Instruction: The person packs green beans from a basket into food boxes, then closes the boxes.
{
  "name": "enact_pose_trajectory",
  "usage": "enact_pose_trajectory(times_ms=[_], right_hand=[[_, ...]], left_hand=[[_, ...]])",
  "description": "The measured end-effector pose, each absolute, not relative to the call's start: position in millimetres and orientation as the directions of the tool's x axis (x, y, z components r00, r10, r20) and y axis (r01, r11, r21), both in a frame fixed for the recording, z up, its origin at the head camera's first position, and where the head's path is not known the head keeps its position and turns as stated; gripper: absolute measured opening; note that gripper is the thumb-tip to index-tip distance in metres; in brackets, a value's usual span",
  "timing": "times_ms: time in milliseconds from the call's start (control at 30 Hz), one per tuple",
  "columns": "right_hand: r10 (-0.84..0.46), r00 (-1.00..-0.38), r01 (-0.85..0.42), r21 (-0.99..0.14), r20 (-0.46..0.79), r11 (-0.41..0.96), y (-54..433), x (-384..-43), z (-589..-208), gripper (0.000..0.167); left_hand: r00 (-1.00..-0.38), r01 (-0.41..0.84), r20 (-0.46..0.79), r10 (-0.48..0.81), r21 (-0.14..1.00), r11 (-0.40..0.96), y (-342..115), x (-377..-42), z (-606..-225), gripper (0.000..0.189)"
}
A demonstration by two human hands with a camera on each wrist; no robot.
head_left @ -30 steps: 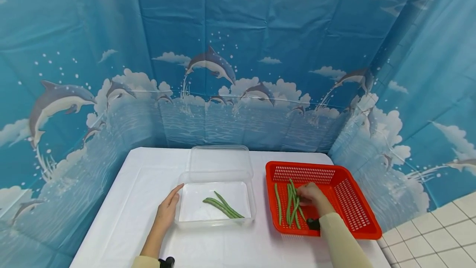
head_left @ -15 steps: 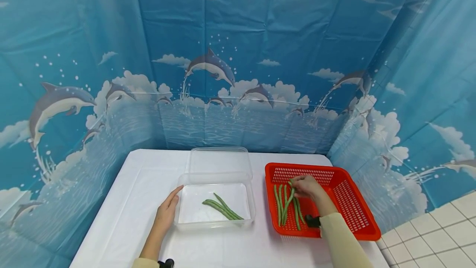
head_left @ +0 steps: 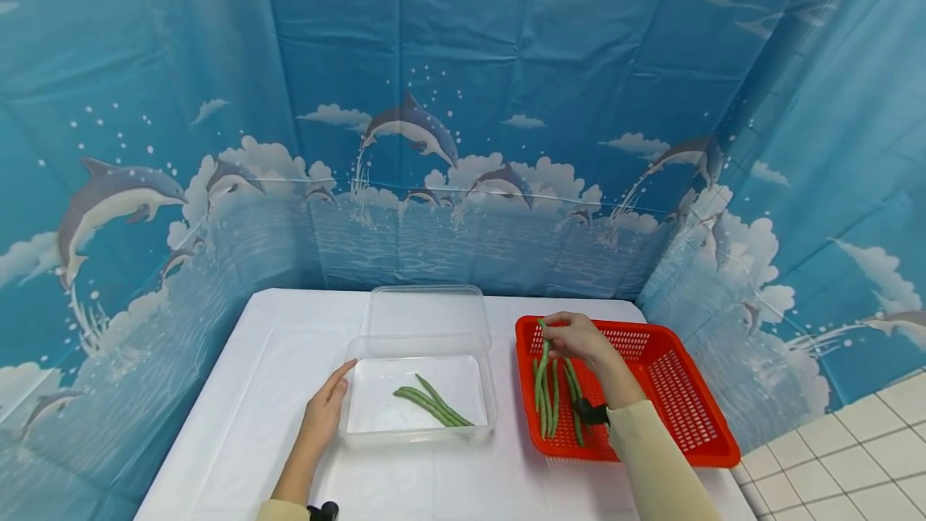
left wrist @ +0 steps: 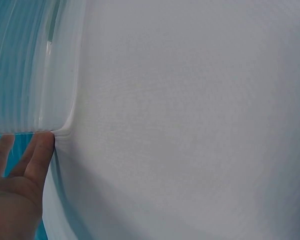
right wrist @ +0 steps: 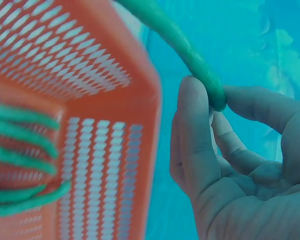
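Between thumb and fingertips my right hand (head_left: 575,338) pinches one green bean (right wrist: 165,31) near its end, and the bean hangs down over the left part of the red basket (head_left: 698,392). Below it, several more green beans (right wrist: 20,132) lie on the basket's bottom. My left hand (head_left: 323,416) rests its fingers against the left side of a clear plastic container (head_left: 415,436). In the left wrist view its straight fingers (left wrist: 40,160) touch the container wall. A few green beans (head_left: 432,404) lie inside the container, toward its front right.
A clear lid (head_left: 428,308) lies behind the container on the white table (head_left: 239,424). Blue dolphin-print curtains (head_left: 463,248) hang behind and beside the table. White tiles (head_left: 854,449) show at the lower right.
My right hand has picked a green bean out of the bunch and raised it, moving back and left toward the basket's rear rim. The left hand has stayed at the container.
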State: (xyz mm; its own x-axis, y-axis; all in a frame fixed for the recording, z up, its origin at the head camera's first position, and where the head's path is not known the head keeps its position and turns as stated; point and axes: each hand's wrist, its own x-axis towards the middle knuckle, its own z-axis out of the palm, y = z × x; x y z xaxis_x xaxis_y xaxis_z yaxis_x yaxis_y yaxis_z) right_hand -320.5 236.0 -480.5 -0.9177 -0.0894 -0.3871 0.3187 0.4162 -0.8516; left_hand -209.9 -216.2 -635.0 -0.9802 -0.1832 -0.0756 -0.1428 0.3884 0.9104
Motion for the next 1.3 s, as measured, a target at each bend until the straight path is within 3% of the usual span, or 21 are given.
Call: enact_pose_trajectory(times_ms=[333,800,1300], right_hand=[[-0.174,-0.927,0.235,-0.877,-0.332,0.420,179,-327,-469,0.040],[-0.235,-0.935,0.089,-0.818,-0.265,0.569,95,-319,-497,0.027],[-0.364,-0.882,-0.027,-0.739,-0.300,0.674,47,-311,-535,0.019]], left_hand=[[-0.981,-0.135,-0.069,-0.180,0.912,0.388,-217,-210,-635,0.049],[-0.977,-0.155,-0.085,-0.193,0.911,0.381,-217,-210,-634,0.047],[-0.978,-0.152,-0.082,-0.192,0.911,0.383,-216,-210,-635,0.048]])
